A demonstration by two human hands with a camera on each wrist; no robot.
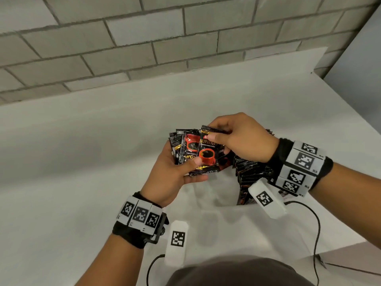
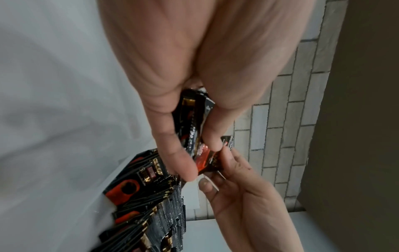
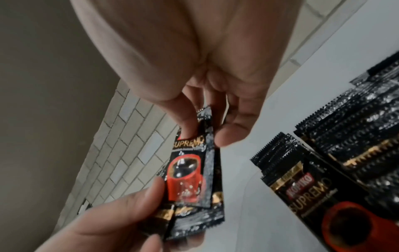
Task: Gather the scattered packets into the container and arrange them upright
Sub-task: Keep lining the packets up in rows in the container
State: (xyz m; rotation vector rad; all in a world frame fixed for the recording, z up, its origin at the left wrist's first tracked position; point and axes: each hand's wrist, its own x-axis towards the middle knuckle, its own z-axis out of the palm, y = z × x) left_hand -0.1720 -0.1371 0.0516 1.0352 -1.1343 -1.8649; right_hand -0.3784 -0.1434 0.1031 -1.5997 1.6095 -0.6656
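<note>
L hand: the left hand (image 1: 171, 172) is palm up over the white table (image 1: 82, 162). Its fingers are curled round a fanned bunch of shiny black coffee packets w/ a red cup picture (image 1: 186, 151); the thumb presses on the front of the bunch near its bottom edge.

R hand: the right hand (image 1: 241, 137) comes in from above. Thumb & fingers pinch the top edge of the front black packet w/ gold "SUPREMO" words (image 1: 207, 153). The other fingers are bent behind it.

Front packet: it lies on top of the bunch, so both hands touch it. The right wrist view shows the thumb right above the gold words and the red cup below.

Bunch: held up in the air, off the table, just left of the box.

Other packets: a lot more black packets (image 1: 251, 170) stand on edge, packed close in rows, under the R wrist. In the left wrist view their zigzag edges line up side by side (image 2: 151, 213).

Container: a white box wall (image 2: 192, 196) shows beside the rows; can't tell its full shape.

Wrists: black bands w/ white blocks of black square codes (image 1: 142, 214) on both wrists, thin black wires (image 1: 315, 234) hang down.

Behind: a grey brick wall (image 1: 144, 38).
</note>
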